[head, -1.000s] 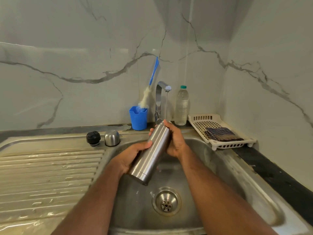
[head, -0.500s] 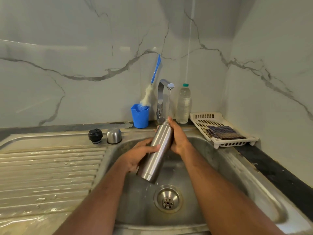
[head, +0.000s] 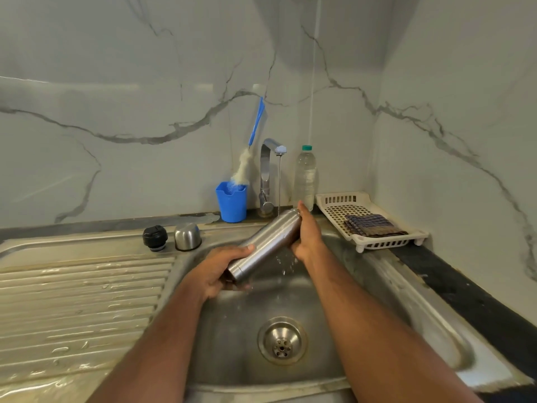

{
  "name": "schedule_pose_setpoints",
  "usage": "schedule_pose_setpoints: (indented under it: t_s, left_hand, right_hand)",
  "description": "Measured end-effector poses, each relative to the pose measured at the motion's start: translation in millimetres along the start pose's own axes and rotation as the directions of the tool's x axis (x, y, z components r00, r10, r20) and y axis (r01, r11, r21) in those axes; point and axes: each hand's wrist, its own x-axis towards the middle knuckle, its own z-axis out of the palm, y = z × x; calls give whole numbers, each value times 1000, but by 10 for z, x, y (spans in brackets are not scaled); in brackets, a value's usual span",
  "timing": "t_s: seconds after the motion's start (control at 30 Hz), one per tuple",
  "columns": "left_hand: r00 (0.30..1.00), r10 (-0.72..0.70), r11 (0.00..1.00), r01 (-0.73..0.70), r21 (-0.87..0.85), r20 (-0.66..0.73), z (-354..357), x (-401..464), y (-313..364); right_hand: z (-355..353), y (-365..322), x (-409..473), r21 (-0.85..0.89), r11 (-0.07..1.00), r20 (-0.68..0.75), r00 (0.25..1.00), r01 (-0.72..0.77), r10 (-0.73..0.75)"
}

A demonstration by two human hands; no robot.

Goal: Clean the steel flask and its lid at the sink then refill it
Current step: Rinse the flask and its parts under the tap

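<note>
Two bare hands hold the cylindrical brushed-steel flask (head: 266, 245) tilted over the stainless sink basin (head: 363, 274), neck up-right under the thin water stream from the chrome tap (head: 268, 170). Left hand (head: 216, 270) wraps fingers & thumb round the flask's base end; right hand (head: 308, 234) grips the neck end, fingers curled behind it. Round black stopper (head: 155, 237) & domed steel cap (head: 188, 236) sit side by side on the ledge above the ribbed drainboard (head: 81, 301). Blue plastic cup (head: 232, 201) w/ blue-handled bottle brush (head: 250, 154) stands left of the tap.
</note>
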Motion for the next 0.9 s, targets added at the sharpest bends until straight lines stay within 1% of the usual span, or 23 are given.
schedule_pose_setpoints:
  t_s: [0.03, 0.1, 0.17, 0.2, 0.23, 0.3, 0.37, 0.4, 0.43, 0.47, 0.5, 0.53, 0.57, 0.6, 0.63, 0.67, 0.7, 0.73, 0.77, 0.8, 0.83, 0.87, 0.9]
  left_hand:
    - [999, 33, 998, -35, -45, -43, 1, -2, 21]
    - [988, 74, 991, -88, -104, -134, 15, -10, 69]
    - [970, 117, 977, -151, -149, -213, 22, -10, 103]
    - [958, 134, 967, -182, -178, -255, 24, -1, 118]
    - [941, 145, 956, -213, -204, -305, 24, 24, 127]
    - [906, 149, 943, -251, -217, -397, 13, 80, 137]
    - [883, 146, 946, -256, -199, -446, -1, 101, 153]
    - [882, 143, 952, -247, -182, -450, -5, 103, 169]
    - [882, 147, 957, -242, -162, -447, -2, 103, 187]
    - [884, 155, 960, -240, -144, -441, 15, 99, 211]
    - [889, 163, 963, -239, -128, -429, 41, 108, 227]
    - [895, 170, 966, -234, -109, -413, 71, 133, 234]
    - [902, 173, 970, -226, -90, -396, 107, 157, 232]
    - [909, 174, 974, -216, -71, -380, 146, 171, 226]
    - [914, 178, 974, -216, -67, -365, 177, 190, 216]
    - [920, 190, 966, -237, -99, -343, 194, 211, 197]
    - [930, 202, 948, -264, -177, -308, 209, 226, 178]
    - [942, 212, 925, -280, -258, -260, 223, 233, 153]
    - [951, 225, 914, -281, -291, -213, 239, 240, 126]
    - [955, 236, 928, -277, -249, -181, 271, 234, 108]
    - [957, 247, 951, -270, -149, -154, 308, 237, 87]
    - [956, 261, 964, -266, -19, -131, 354, 238, 68]
    - [955, 274, 959, -262, 107, -110, 404, 240, 53]
  right_hand:
    - [-35, -10, -17, -39, 999, 5, 1000, 25, -25]
    - [-106, -49, -64, -205, 974, -12, 994, 99, -104]
    - [-188, -78, -92, -394, 902, -23, 980, 173, -198]
    - [-229, -89, -119, -507, 838, 2, 972, 203, -234]
    - [-269, -97, -138, -615, 755, 52, 968, 226, -247]
    - [-332, -110, -194, -786, 555, 183, 960, 273, -212]
    - [-375, -135, -258, -875, 364, 296, 947, 320, -121]
    - [-385, -146, -284, -900, 270, 337, 939, 343, -67]
    - [-384, -155, -295, -916, 145, 372, 927, 373, -33]
    - [-369, -155, -299, -913, 4, 408, 913, 408, -19]
    - [-337, -135, -287, -894, -98, 439, 898, 436, -8]
    - [-285, -104, -286, -872, -156, 468, 884, 463, 8]
    - [-231, -64, -285, -848, -183, 501, 865, 497, 23]
    - [-186, -15, -291, -828, -190, 533, 846, 528, 29]
    - [-162, 40, -284, -816, -172, 557, 830, 552, 24]
    - [-154, 93, -288, -817, -112, 568, 823, 566, 8]
    - [-175, 138, -269, -830, 7, 558, 830, 558, -14]
    - [-202, 160, -270, -836, 171, 524, 851, 521, -31]
    - [-231, 178, -254, -824, 333, 474, 880, 458, -38]
    - [-253, 181, -255, -798, 461, 421, 906, 388, -33]
    - [-270, 178, -231, -774, 541, 374, 927, 330, -30]
    - [-279, 169, -215, -750, 594, 342, 939, 291, -29]
    - [-280, 165, -200, -707, 658, 324, 946, 259, -24]
